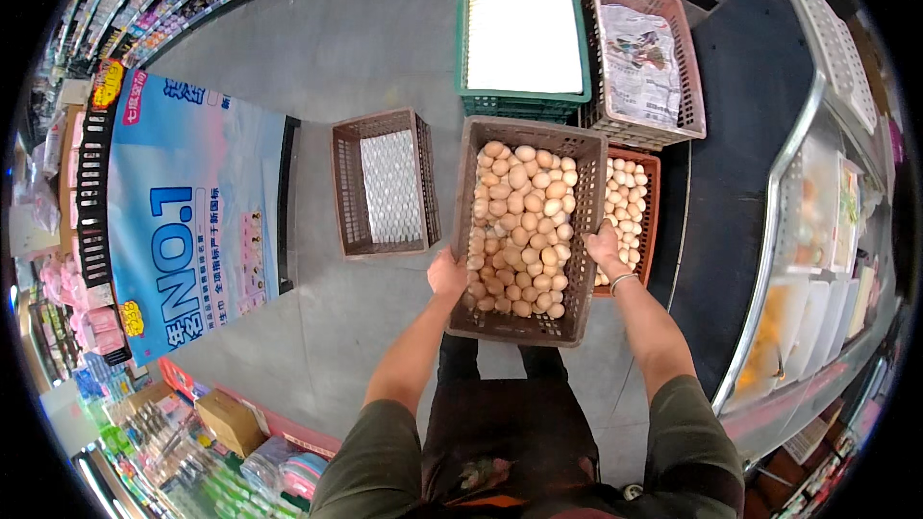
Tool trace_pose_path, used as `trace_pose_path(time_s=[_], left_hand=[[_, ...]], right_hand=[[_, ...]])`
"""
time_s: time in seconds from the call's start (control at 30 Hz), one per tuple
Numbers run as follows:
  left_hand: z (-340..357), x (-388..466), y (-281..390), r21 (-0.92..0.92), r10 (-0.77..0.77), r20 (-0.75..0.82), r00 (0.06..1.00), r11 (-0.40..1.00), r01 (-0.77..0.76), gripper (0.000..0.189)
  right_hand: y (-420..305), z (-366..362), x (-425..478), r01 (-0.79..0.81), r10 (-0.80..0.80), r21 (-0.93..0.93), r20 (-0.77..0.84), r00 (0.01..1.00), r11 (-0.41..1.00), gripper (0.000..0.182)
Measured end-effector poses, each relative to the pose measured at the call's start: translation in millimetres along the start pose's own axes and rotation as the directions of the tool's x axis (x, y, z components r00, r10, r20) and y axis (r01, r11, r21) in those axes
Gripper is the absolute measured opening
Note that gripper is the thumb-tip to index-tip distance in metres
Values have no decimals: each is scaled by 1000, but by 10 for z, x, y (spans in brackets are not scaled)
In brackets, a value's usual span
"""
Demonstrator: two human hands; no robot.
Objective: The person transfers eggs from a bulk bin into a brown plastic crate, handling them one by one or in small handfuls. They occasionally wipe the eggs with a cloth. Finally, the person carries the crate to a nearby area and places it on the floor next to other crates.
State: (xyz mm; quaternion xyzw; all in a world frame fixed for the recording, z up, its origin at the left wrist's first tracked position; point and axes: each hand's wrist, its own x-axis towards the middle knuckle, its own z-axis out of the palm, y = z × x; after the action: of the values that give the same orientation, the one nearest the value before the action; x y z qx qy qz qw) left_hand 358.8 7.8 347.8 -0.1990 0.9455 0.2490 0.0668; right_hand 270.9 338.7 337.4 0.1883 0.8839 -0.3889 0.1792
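Between my hands is a brown plastic crate [519,335] with many brown eggs [523,223] heaped inside. My left hand [448,274] grips its left rim, and my right hand [603,241] grips the right one. Partly hidden behind the held crate, an orange-brown crate [652,231] also contains eggs [626,191]. To the left on the grey floor stands another brown crate [425,187], with a pale textured lining [391,187] on its bottom and no eggs visible in it.
Farther forward are a green crate [523,104] topped by a bright white stack [526,29] and a pinkish crate [649,131] holding newspaper [642,61]. A dark counter [743,108] with a glass display case [800,231] runs along the right. A blue promotional display [195,216] stands left.
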Motion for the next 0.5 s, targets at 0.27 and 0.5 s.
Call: trace_pose_path(time_s=[0.27, 0.5], left_hand=[[63, 22, -292, -15, 8, 32, 999, 1000, -7, 30], [-67, -130, -190, -29, 14, -49, 999, 999, -16, 26]], right_hand=[[144, 279, -36, 10, -5, 77, -60, 998, 997, 39], [100, 224, -194, 21, -18, 41, -77, 997, 999, 39]])
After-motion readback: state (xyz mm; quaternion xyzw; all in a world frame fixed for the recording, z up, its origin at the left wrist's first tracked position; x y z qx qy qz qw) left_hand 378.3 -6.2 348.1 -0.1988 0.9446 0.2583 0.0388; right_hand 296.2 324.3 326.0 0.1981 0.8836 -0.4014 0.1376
